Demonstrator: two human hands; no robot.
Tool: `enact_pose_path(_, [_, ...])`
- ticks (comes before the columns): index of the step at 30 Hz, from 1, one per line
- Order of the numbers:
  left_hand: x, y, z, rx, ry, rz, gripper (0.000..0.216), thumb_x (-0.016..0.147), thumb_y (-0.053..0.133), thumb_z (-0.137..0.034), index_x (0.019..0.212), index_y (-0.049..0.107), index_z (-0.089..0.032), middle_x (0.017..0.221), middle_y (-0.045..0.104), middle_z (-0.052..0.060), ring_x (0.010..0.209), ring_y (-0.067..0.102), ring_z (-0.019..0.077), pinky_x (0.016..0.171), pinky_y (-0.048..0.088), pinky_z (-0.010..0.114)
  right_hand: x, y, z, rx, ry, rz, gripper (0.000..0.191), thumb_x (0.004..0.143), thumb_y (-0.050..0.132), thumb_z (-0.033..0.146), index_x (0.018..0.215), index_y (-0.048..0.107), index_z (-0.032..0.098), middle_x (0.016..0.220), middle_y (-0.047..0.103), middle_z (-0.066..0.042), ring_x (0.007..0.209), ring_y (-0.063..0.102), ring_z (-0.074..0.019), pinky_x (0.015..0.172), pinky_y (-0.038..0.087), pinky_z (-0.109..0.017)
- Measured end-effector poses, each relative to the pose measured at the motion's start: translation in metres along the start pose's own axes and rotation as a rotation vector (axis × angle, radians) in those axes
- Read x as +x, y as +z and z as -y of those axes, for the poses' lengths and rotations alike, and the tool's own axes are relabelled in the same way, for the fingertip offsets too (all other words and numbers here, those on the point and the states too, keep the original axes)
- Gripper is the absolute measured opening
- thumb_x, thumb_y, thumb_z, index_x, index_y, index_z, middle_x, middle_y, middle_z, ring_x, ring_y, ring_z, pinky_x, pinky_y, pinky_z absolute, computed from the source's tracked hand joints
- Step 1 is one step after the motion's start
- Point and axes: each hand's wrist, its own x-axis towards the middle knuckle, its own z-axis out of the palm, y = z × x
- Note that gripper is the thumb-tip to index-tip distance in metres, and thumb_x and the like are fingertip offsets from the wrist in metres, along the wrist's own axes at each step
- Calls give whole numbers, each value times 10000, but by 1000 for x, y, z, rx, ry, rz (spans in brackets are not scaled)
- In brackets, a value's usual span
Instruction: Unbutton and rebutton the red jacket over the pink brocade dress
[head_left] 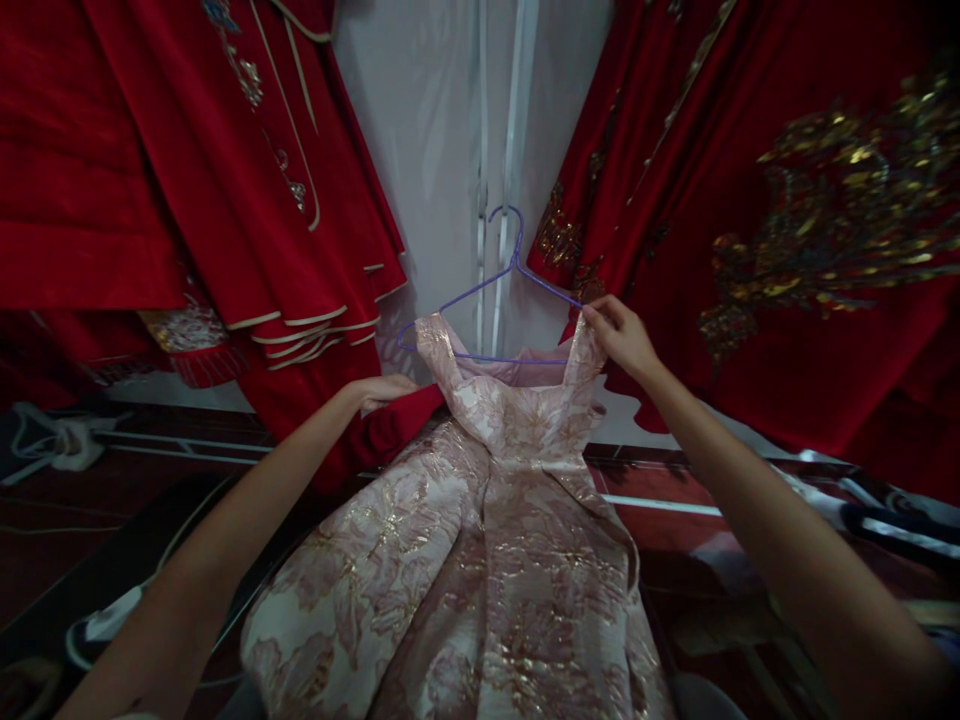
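Note:
A pink and cream dress (536, 500) with gold patterning hangs in front of me on a thin purple hanger (480, 288). Its left strap lies over the hanger's left end. With thumb and fingers, my right hand (624, 335) pinches the dress's right strap at the hanger's other end. My left hand (386, 388) is at the upper left of the dress, closed on the edge of a piece of dark red cloth (405, 418); its fingertips are partly hidden. The hanger's hook points up and appears free of any rail.
Red garments with pale trim (285, 240) hang on the left, and red garments with gold sequins (840, 200) on the right. Pale upright poles (481, 120) stand against the wall behind the hanger. White rack bars (660, 505) run low behind the dress.

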Motion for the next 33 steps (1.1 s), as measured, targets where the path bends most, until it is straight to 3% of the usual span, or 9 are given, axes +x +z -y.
enact_pose_path(4, [4,25,3,0,71,86,247,611,751,-328,778,694,-156,800,716,45,643,635,136,583,485,205,-1,0,1,-6,-9,2,372,814,480,571,804,559,208,715,566,-6,657,503,-152,606,386,-254])
enact_pose_path(8, [14,30,12,-259,90,88,335,655,710,-435,880,680,-189,910,713,53,851,652,175,758,511,251,-1,1,-1,-13,-20,11,354,829,469,550,813,562,209,738,576,-8,669,506,-153,613,390,-256])
enact_pose_path(11, [18,24,15,-420,169,13,365,689,676,-447,931,654,-175,954,700,64,903,643,172,843,491,268,-1,0,-2,-15,-13,17,342,825,480,541,807,561,209,732,576,-5,667,508,-152,613,394,-255])
enact_pose_path(14, [14,15,14,-412,325,-125,295,665,704,-354,891,618,-185,860,684,15,798,641,135,779,490,242,0,-1,-3,-5,-6,32,344,822,482,544,803,561,209,726,575,-3,662,512,-150,617,404,-258])
enact_pose_path(21, [0,-7,2,265,362,-128,296,568,724,-231,798,548,-172,727,601,-21,677,583,121,618,434,212,1,-3,-2,-11,1,36,372,802,495,575,800,565,210,700,566,-3,635,501,-148,589,402,-259])
enact_pose_path(25, [1,-8,-2,751,417,-500,370,616,670,-237,964,560,-174,754,617,28,713,600,182,630,426,256,0,-3,-3,-8,5,36,370,804,491,575,802,563,212,688,554,0,625,491,-145,566,385,-251])
enact_pose_path(28, [2,-6,-5,1015,424,-691,255,662,650,-355,845,618,-180,769,629,72,816,606,237,698,420,283,1,-3,-4,-7,10,37,370,803,490,576,804,563,213,689,554,1,628,492,-145,565,386,-249])
enact_pose_path(30, [0,-9,-6,1024,410,-661,260,628,677,-432,664,617,-182,695,619,61,795,602,234,692,417,268,1,-3,-4,-11,16,41,372,801,488,576,803,564,212,690,557,1,631,495,-146,571,391,-251])
enact_pose_path(33, [-7,-22,-7,816,311,-400,286,532,743,-437,521,599,-190,553,582,2,637,587,178,600,408,219,1,-3,-3,-19,18,46,367,801,486,569,804,565,211,699,565,2,641,501,-149,590,402,-257])
